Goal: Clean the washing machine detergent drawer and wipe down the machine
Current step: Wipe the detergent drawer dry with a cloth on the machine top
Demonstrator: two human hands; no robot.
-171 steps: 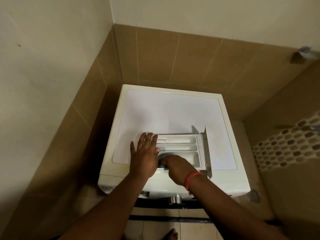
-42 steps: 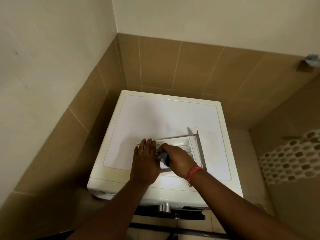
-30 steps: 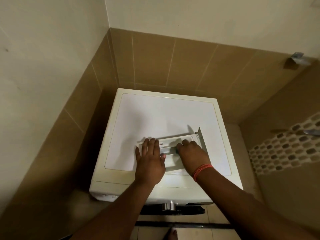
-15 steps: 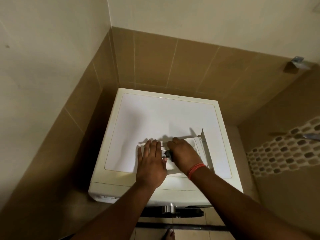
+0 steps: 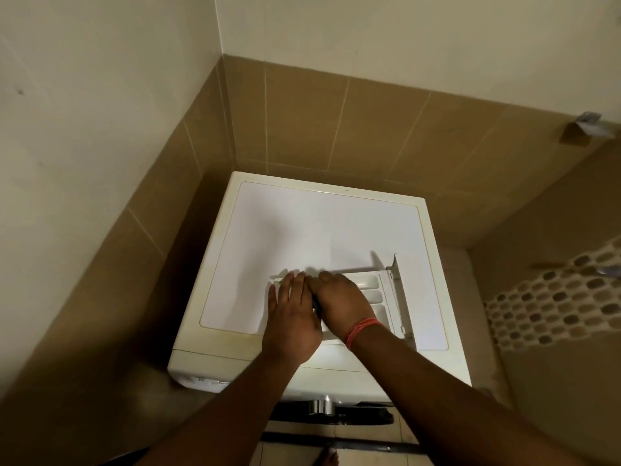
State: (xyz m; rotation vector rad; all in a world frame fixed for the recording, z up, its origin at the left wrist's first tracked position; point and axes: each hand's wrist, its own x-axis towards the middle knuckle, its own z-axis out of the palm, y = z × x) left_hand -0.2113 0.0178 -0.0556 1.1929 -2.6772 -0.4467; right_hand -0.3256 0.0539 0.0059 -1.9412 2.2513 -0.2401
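Brush (image 5: 316, 306), small dark one, barely showing, sits in my right hand (image 5: 342, 302) w/ the grip curled round it. Half a sec ago that hand was mid-tray; now it's gone to the drawer's left end, up against my left hand (image 5: 291, 317), which lies flat, fingers straight, pinning the detergent drawer (image 5: 373, 294). Drawer's on the washing machine (image 5: 319, 230) top, near front-right edge. Right compartments look done; left end prob. next, then wipe-down.
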